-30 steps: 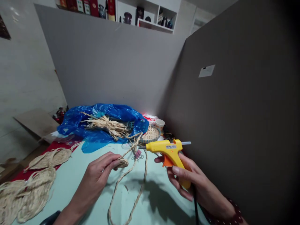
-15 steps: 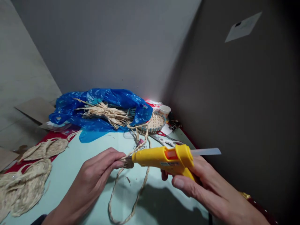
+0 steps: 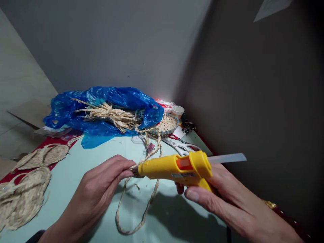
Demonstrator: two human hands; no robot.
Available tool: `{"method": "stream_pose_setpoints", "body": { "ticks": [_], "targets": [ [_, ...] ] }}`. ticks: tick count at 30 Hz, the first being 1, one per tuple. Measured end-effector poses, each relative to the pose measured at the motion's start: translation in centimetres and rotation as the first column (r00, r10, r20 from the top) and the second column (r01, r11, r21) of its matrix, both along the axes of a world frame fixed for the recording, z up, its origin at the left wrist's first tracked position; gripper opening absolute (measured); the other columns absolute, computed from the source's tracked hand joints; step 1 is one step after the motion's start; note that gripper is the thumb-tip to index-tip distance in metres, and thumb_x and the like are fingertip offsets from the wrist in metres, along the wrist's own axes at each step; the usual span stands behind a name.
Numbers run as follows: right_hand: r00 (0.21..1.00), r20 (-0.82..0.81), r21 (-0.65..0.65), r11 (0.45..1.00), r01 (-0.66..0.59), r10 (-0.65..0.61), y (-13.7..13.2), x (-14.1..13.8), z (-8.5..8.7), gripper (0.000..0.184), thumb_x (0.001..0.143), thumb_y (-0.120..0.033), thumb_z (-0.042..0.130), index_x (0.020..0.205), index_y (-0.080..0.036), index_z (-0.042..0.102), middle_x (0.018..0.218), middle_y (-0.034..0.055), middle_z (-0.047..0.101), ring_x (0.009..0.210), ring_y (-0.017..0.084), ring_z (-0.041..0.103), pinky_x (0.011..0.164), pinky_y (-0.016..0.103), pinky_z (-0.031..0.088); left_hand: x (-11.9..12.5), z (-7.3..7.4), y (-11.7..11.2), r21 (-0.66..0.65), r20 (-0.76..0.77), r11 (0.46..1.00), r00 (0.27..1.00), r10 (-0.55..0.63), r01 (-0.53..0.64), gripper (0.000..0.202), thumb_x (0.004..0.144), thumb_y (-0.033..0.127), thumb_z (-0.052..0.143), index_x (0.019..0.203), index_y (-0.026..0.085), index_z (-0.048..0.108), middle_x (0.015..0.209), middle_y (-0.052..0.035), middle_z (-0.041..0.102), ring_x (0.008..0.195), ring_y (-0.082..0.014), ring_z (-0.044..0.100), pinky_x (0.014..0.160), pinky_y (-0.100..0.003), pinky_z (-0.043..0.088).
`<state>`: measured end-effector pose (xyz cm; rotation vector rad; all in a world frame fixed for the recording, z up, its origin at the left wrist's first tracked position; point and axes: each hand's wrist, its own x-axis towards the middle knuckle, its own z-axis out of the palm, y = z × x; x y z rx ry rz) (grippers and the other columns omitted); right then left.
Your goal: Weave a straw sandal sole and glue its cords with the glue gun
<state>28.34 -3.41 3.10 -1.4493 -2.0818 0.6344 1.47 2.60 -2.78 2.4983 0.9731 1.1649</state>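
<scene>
My right hand (image 3: 215,192) is wrapped round the handle of a yellow glue gun (image 3: 162,167), with a clear glue stick (image 3: 229,158) poking out of its rear. The gun points left, and its nozzle end meets the piece pinched in my left hand (image 3: 108,179). Between the left thumb and fingers sits the end of a braided straw cord (image 3: 145,211), partly hidden by the gun's tip. From there the cord hangs in a loop over the pale green tabletop (image 3: 96,152), and another stretch runs back toward a woven basket.
A blue plastic bag (image 3: 116,96) with a bundle of dried straw (image 3: 111,116) lies at the back. Beside it are the shallow woven basket (image 3: 167,125), a white cup (image 3: 178,110) and scissors (image 3: 181,146). Woven straw soles (image 3: 27,199) lie at left. Walls rise behind and right.
The view has shifted slightly, so the table things appear a little higher and further left. Both hands keep their grips, and the glue gun's nozzle end stays at the cord.
</scene>
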Motion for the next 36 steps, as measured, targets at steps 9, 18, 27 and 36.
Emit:
{"method": "stream_pose_setpoints", "body": {
  "ticks": [9, 18, 27, 36],
  "targets": [
    [1.000, 0.004, 0.013, 1.000, -0.009, 0.009, -0.07, 0.00, -0.07, 0.035, 0.098, -0.051, 0.050, 0.089, -0.025, 0.071, 0.098, 0.0019, 0.073, 0.090, 0.021, 0.067, 0.085, 0.028, 0.056, -0.16, -0.22, 0.08, -0.005, -0.039, 1.000, 0.999, 0.007, -0.007, 0.014, 0.096, 0.019, 0.055, 0.107, 0.021, 0.063, 0.097, -0.0007, 0.070, 0.089, -0.0103, 0.068, 0.085, -0.015, 0.050],
    [1.000, 0.013, 0.082, 0.997, -0.001, 0.000, -0.41, -0.02, -0.09, 0.029, 0.098, -0.050, 0.052, 0.097, -0.029, 0.071, 0.087, -0.0008, 0.070, 0.078, 0.018, 0.065, 0.080, 0.026, 0.057, 0.05, 0.22, -0.01, -0.005, -0.054, 1.000, 0.998, -0.013, 0.013, 0.013, 0.097, 0.018, 0.052, 0.106, 0.024, 0.059, 0.094, 0.0023, 0.069, 0.084, -0.0090, 0.067, 0.080, -0.014, 0.050],
    [0.999, 0.041, 0.090, 0.996, 0.001, -0.005, -0.17, -0.27, 0.18, 0.030, 0.098, -0.049, 0.051, 0.093, -0.027, 0.072, 0.086, -0.0005, 0.069, 0.076, 0.017, 0.064, 0.078, 0.025, 0.056, -0.10, 0.19, 0.05, 0.006, -0.050, 1.000, 0.999, -0.010, 0.010, 0.011, 0.096, 0.018, 0.055, 0.103, 0.024, 0.062, 0.092, 0.0010, 0.070, 0.084, -0.0115, 0.068, 0.078, -0.017, 0.052],
    [1.000, 0.018, 0.118, 0.993, -0.020, 0.018, -0.05, -0.01, 0.16, 0.035, 0.099, -0.052, 0.047, 0.091, -0.028, 0.071, 0.083, -0.0017, 0.068, 0.075, 0.016, 0.064, 0.080, 0.024, 0.056, 0.04, 0.19, 0.09, 0.017, -0.017, 1.000, 1.000, 0.016, -0.015, 0.013, 0.095, 0.022, 0.055, 0.099, 0.022, 0.067, 0.088, -0.0007, 0.073, 0.078, -0.0120, 0.069, 0.072, -0.016, 0.053]
  ]
}}
